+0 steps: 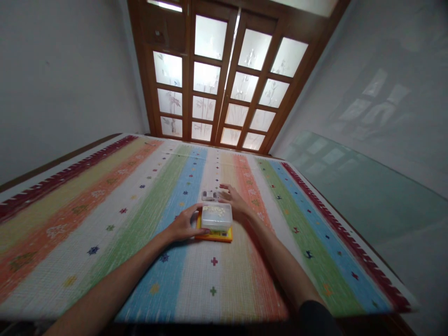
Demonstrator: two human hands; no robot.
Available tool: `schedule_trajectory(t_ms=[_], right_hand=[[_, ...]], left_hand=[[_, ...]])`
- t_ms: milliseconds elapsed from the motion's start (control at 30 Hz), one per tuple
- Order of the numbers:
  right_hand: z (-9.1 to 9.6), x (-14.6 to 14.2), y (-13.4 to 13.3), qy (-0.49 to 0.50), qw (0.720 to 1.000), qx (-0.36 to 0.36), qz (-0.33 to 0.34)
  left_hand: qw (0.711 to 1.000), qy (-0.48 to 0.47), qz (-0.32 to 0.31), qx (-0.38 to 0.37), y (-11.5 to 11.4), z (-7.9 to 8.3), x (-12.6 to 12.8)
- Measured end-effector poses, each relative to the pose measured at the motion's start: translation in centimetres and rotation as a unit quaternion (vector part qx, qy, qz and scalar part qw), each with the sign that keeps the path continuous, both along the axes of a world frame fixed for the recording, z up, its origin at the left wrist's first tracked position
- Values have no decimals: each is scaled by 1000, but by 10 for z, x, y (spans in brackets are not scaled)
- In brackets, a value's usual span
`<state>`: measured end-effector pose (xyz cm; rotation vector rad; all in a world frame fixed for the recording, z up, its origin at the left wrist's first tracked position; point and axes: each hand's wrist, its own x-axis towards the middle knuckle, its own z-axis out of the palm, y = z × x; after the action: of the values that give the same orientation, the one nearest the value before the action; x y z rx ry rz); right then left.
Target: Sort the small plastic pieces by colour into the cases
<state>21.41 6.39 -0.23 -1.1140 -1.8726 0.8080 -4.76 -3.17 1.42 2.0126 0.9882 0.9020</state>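
Observation:
A clear plastic box (pixel 216 217) with small pale pieces showing through its top rests on a flat yellow item (pixel 213 238), perhaps a book or packet. My left hand (pixel 184 225) grips the left side of the box, thumb at the front and fingers at the back corner. Just behind the box lies a small clear case (pixel 209 195) with dark contents that I cannot make out. My right hand (pixel 234 201) is open beside the box's back right corner, fingers stretched to the left near the small case; whether it touches either one is unclear.
A striped, patterned cloth (pixel 214 280) covers the wide table. Beyond the far edge stands a wooden door (pixel 217 93) with frosted panes. White walls rise on both sides, and a greenish glass-like panel (pixel 364 182) leans along the right one.

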Motion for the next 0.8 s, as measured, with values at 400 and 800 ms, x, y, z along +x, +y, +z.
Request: schedule_trajectory(t_ms=[400, 800], right_hand=[[-13, -16, 8, 35, 999, 4, 4], [78, 11, -75, 38, 987, 154, -34]], left_hand=[[1000, 4, 2, -8, -1, 1, 0], [1000, 5, -5, 0, 1, -1, 0]])
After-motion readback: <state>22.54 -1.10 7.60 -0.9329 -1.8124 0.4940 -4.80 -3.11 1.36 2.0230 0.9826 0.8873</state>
